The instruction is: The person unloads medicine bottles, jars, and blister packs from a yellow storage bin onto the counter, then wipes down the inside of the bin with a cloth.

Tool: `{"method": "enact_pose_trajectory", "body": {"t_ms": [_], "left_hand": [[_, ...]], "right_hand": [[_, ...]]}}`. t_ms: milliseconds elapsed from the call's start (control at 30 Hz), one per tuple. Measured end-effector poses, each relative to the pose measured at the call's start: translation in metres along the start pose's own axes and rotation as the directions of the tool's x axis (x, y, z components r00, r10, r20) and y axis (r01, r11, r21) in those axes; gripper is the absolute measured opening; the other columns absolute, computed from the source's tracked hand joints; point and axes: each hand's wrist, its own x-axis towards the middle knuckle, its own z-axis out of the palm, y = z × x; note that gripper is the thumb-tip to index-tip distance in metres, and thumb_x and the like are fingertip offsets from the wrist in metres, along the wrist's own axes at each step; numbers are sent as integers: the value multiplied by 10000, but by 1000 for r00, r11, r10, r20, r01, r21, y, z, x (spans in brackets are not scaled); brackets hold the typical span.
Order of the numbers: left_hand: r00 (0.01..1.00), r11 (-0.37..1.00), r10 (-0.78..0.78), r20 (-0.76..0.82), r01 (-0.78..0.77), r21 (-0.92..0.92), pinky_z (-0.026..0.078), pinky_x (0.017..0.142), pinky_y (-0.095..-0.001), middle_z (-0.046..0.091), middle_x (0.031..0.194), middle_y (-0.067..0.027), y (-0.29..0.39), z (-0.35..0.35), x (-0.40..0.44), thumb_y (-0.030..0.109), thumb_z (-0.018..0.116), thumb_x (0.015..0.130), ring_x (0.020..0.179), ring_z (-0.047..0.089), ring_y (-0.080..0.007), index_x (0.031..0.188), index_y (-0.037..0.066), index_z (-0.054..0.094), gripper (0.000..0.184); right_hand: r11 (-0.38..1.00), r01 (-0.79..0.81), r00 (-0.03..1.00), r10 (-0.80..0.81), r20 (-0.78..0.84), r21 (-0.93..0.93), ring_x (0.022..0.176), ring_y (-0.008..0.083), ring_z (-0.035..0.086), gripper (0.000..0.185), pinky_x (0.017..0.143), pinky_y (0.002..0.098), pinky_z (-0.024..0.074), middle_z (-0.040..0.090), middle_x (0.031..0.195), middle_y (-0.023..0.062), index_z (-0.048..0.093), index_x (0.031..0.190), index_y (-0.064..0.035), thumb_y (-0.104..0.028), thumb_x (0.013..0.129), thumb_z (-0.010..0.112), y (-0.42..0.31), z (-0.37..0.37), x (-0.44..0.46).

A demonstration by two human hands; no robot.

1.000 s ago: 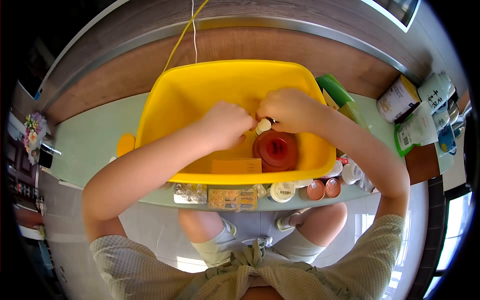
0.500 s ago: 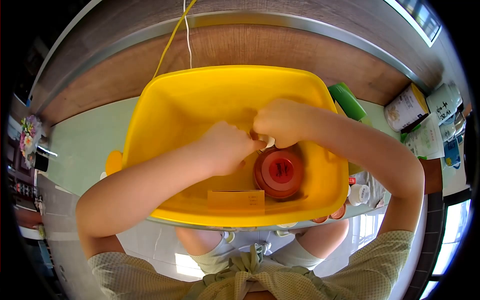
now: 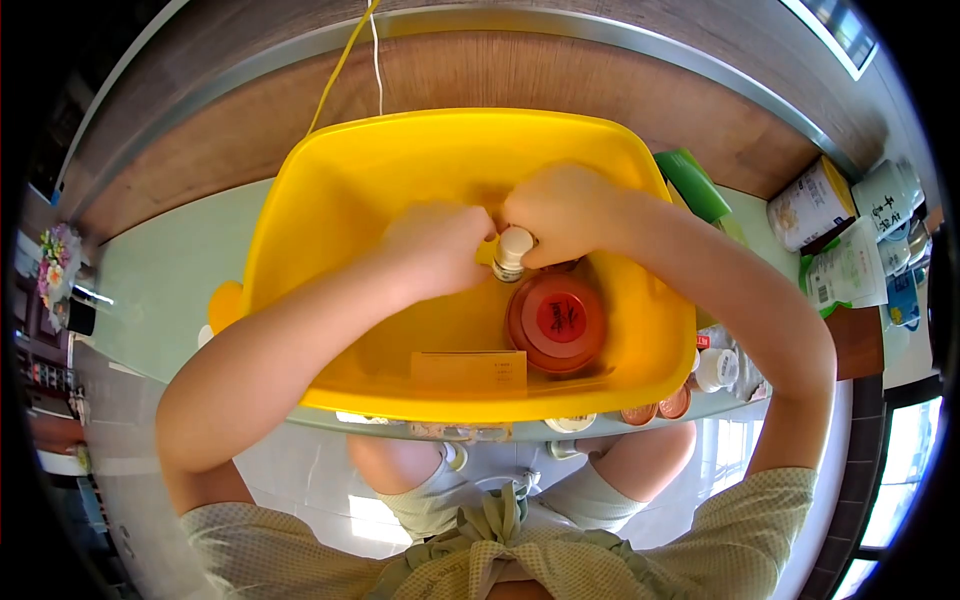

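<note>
Both my hands are inside a yellow plastic tub (image 3: 330, 175). Between them is a small bottle (image 3: 512, 252) with a white cap, tilted. My right hand (image 3: 562, 215) curls its fingers against the bottle's right side. My left hand (image 3: 440, 248) is closed just left of it, and whatever its fingers hold is hidden. Close below the bottle, a round reddish-brown lidded container (image 3: 557, 322) with dark lettering sits on the tub floor. An orange-yellow box (image 3: 468, 373) lies by the near wall.
Right of the tub are a green container (image 3: 693, 185), a white bottle (image 3: 716, 370), a large can (image 3: 808, 210) and a white packet (image 3: 848, 268). Round lids (image 3: 672, 404) show below the near rim. Cords (image 3: 345, 70) hang behind; flowers (image 3: 60, 265) stand far left.
My hands have shifted slightly up in the view, and more of the white-capped bottle now shows between them. The tub also sits higher in view, exposing more items at the near edge.
</note>
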Motion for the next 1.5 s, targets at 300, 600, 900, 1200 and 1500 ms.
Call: {"method": "enact_pose_trajectory", "body": {"t_ms": [300,600,900,1200,1500], "left_hand": [[995,939,37,-91,-66,-338,520,753,-391,694,888,-141,9,-9,-7,386,750,715,828,665,-315,1009,61,670,445],[866,660,203,-457,-466,-590,517,735,-322,705,867,-129,52,-18,-39,293,789,711,788,680,-233,958,5,682,395],[700,605,224,-678,-645,-467,518,658,-309,689,824,-97,133,-1,-87,190,812,703,712,661,-186,947,0,668,340],[592,616,305,-746,-720,-320,510,641,-339,676,850,-113,187,61,-75,244,815,702,728,663,-253,979,31,663,380],[719,776,150,-678,-511,-370,474,506,-305,607,720,-50,185,122,-68,205,774,744,524,583,-182,1205,99,613,500]], "right_hand": [[936,49,934,80,-348,348,778,224,661,279,700,324,503,692,828,85,688,903,-74,-252,693,731,-5,-13,-41],[864,196,649,240,-722,463,708,169,638,334,655,290,486,681,783,59,696,910,-46,-313,723,771,-39,-17,-114],[863,276,471,263,-842,424,657,133,581,389,620,255,468,654,798,50,673,926,9,-200,635,825,-88,-5,-193],[776,167,409,507,-759,609,723,136,560,430,653,264,438,642,828,50,682,971,-6,-229,630,818,-109,81,-256],[744,-77,476,612,-631,663,661,213,585,367,614,300,474,615,798,88,671,1021,-31,-187,705,775,-115,118,-245]]}}
